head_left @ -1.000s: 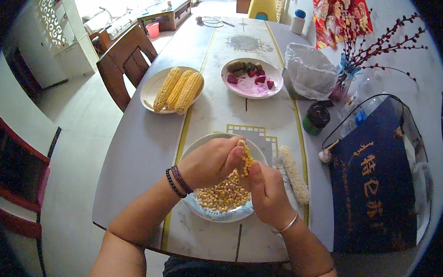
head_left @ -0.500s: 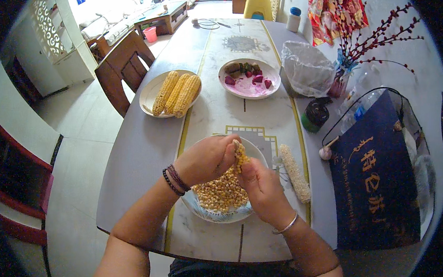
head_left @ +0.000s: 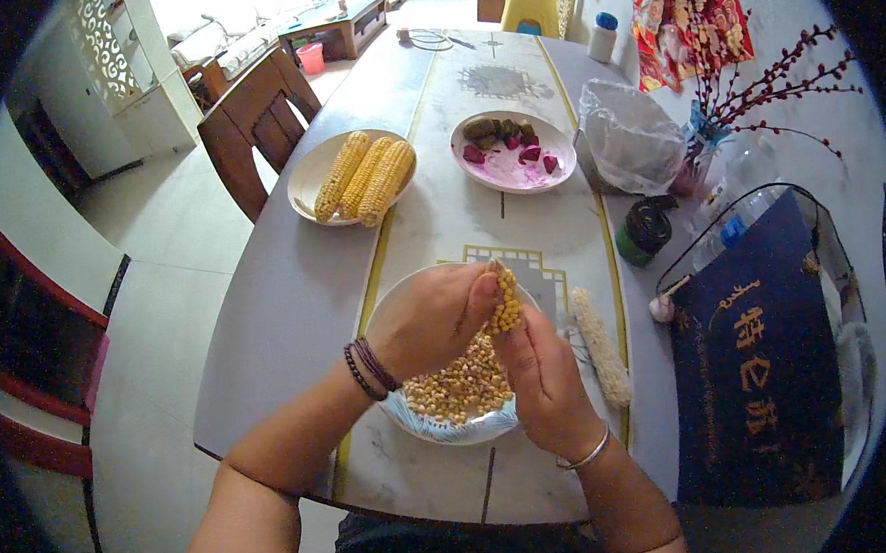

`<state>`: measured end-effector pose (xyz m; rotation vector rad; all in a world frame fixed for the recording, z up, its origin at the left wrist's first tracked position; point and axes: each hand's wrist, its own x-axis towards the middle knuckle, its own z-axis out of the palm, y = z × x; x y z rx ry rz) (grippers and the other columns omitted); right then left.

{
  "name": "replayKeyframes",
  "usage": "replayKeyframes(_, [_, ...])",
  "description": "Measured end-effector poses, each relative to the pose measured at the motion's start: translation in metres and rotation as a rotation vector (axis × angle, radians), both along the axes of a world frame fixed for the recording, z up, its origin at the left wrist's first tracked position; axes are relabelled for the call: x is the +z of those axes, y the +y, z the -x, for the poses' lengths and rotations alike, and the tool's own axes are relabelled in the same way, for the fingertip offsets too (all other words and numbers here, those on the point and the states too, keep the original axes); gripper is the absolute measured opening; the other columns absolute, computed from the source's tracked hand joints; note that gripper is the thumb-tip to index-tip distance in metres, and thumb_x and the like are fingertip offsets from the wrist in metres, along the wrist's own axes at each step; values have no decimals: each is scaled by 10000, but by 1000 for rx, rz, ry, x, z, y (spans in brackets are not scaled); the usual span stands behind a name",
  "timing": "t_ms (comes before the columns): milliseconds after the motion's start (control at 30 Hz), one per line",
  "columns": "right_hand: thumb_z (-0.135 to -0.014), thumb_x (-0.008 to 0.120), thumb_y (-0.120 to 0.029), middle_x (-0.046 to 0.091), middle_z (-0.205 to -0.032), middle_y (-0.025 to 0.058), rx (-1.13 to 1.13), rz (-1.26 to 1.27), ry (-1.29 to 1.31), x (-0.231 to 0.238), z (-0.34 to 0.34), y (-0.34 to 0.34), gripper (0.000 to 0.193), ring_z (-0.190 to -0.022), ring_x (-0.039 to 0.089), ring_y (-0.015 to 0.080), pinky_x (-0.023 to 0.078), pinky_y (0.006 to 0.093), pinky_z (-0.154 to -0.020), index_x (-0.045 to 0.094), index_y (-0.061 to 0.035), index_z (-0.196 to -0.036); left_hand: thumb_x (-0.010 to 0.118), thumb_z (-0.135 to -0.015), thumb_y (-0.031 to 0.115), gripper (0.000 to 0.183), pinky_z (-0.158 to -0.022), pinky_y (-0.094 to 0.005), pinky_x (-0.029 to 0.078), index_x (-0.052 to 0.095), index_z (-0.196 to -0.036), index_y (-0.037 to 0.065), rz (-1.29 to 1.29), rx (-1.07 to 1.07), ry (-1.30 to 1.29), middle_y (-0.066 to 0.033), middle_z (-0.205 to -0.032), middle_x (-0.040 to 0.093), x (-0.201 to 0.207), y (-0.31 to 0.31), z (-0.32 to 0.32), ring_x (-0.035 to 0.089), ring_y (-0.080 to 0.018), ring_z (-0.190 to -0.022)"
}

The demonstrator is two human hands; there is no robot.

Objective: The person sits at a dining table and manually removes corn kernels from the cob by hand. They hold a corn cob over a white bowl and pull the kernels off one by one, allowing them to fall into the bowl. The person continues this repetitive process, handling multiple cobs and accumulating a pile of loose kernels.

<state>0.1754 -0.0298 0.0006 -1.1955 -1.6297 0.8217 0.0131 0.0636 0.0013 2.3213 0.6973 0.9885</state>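
Note:
Between my two hands is a corn cob (head_left: 506, 305), partly covered in yellow kernels and held over a white bowl (head_left: 431, 432). My left hand (head_left: 435, 320), with dark bead bracelets at the wrist, is closed on the cob's upper part. Lower down, my right hand (head_left: 545, 376) grips the cob with its thumb along the side; a silver bangle circles that wrist. Loose corn kernels (head_left: 459, 388) lie heaped in the bowl below. To the right of the bowl rests a stripped, pale cob (head_left: 601, 348) on the table.
Beyond my hands stand a plate (head_left: 304, 199) with three corn cobs (head_left: 366, 178) and a plate (head_left: 518, 177) of dark red pieces. Along the right are a plastic bag (head_left: 634, 136), a dark green roll (head_left: 644, 231), a vase of red-budded twigs (head_left: 702, 148) and a dark blue bag (head_left: 758, 360).
The whole scene has shifted slightly in the picture as my head moved. Both hands still grip the cob over the bowl, with only small changes in their pose.

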Motion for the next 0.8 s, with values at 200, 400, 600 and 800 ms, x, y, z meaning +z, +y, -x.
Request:
replayKeyframes(200, [-1042,397,-276,629,-883,274,19,-45,-25,-1,-2,3,335,-818,616,483,487,505,-687,483,19,-1175,384,-1049,323,383,-660,-477,460,535,-890,10,33,-18,22,-215,-767,582,10,2,4,568,-443,-739])
replayKeyframes(400, [-1028,416,-262,632,-893,283,-96,-130,-289,-5,0,4,314,-809,608,504,486,565,-683,471,10,-1176,432,-1038,325,385,-694,-460,474,593,-961,-16,358,13,68,-218,-815,607,20,-5,-2,603,-411,-769])
replayKeyframes(600, [-1028,412,-263,630,-878,289,38,-52,-241,-7,-12,10,310,-814,604,510,483,572,-694,476,-4,-1186,420,-1043,316,356,-739,-462,479,542,-1013,-17,47,-126,146,-241,-886,612,3,11,12,604,-419,-839])
replayKeyframes(800, [-1024,429,-269,631,-870,276,48,-102,-281,-1,-27,15,315,-811,609,495,494,559,-685,481,-13,-1200,431,-1051,267,294,-850,-383,483,536,-1141,7,283,-223,193,-170,-1051,619,5,13,12,617,-294,-956])
